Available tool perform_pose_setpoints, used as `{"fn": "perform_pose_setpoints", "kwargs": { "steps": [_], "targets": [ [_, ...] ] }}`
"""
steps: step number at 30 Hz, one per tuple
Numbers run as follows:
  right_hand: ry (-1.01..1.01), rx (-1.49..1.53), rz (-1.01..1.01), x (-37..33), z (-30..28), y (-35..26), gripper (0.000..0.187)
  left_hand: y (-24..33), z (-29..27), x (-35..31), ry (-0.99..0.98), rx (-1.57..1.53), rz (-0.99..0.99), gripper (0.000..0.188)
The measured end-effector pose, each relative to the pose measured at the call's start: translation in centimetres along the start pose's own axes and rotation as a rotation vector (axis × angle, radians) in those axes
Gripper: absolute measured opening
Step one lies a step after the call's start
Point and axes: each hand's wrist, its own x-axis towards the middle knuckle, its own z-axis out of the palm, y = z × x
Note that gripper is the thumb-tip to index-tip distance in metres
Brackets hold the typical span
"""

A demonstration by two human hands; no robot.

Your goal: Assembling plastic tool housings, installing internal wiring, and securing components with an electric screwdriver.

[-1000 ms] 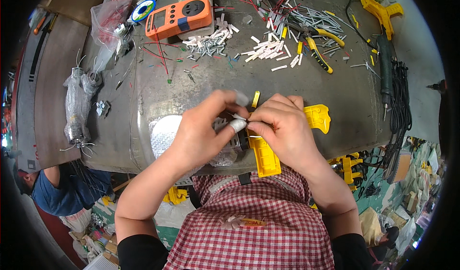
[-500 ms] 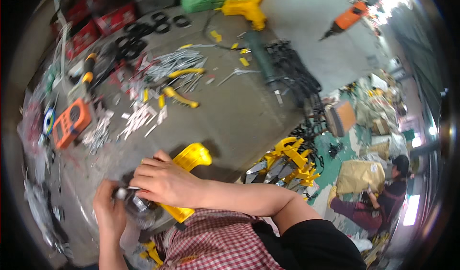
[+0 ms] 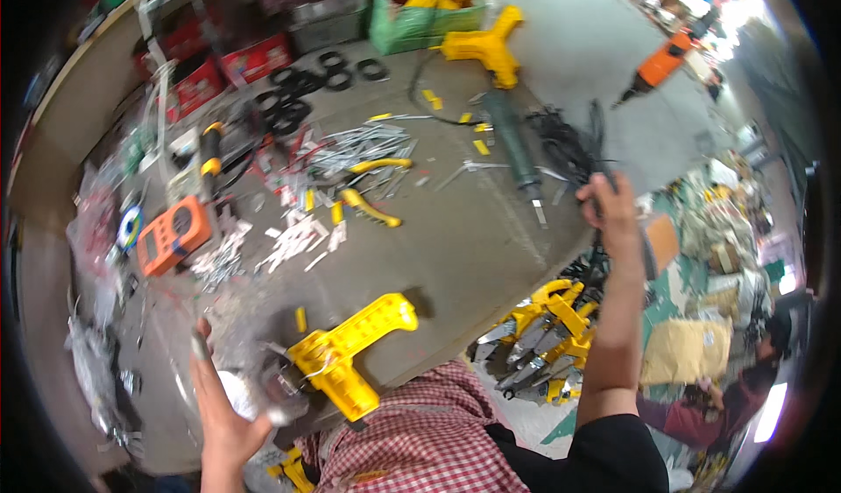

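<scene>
In front of me lies a yellow plastic tool housing half [image 3: 359,348] with a ribbed handle, thin wires showing on its inner side. A round, blurred part with metal in it [image 3: 285,383] joins its left end. My left hand [image 3: 226,419] is beside that part, fingers stretched and thumb apart, holding nothing I can see. Out at the table's right edge, my right hand [image 3: 611,213] has its fingers closed round a black cable [image 3: 597,134] from a bundle of black cords [image 3: 561,147]. A green screwdriver-like power tool [image 3: 512,138] lies left of that bundle.
Metal rods [image 3: 359,147], yellow-handled pliers [image 3: 372,208] and an orange meter [image 3: 175,235] lie across the table. A yellow tool casing [image 3: 486,46] stands at the back. Below the right edge are several yellow housings [image 3: 547,340]. An orange tool [image 3: 661,64] hangs at right; a person [image 3: 727,397] sits beyond.
My right hand has left the yellow housing and reached far right to the black cords. My left hand has opened beside the round part. The housing now lies uncovered.
</scene>
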Motion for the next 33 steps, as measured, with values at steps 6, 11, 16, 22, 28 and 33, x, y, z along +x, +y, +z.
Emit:
{"fn": "perform_pose_setpoints", "kwargs": {
  "steps": [6, 11, 16, 22, 28, 33],
  "targets": [
    [-0.341, 1.055, -0.103, -7.6, 7.2, -9.1, 0.043, 15.4, 7.8, 3.0, -0.446, -0.835, 0.269, 0.083],
    [-0.544, 0.789, -0.058, -3.0, 6.4, -6.5, 0.048, 11.3, 4.9, 3.9, -0.632, -0.673, 0.187, 0.047],
    [0.098, -0.734, -0.841, -4.7, 11.8, -1.1, 0.066, 9.9, 3.9, 6.4, -0.396, -0.098, 0.382, 0.031],
    [-1.046, 0.041, -0.195, -8.1, 18.1, -4.8, 0.026, 7.0, 5.2, 13.0, -0.047, -0.219, -0.009, 0.028],
    [-1.071, 0.312, 0.105, -8.3, 20.7, -2.5, 0.013, 2.4, 10.3, 13.3, -0.144, 0.277, 0.121, 0.031],
    [-1.109, 0.41, 0.237, -9.7, 21.0, -1.5, 0.017, 1.7, 8.7, 12.8, -0.088, 0.193, 0.154, 0.029]
  ]
}}
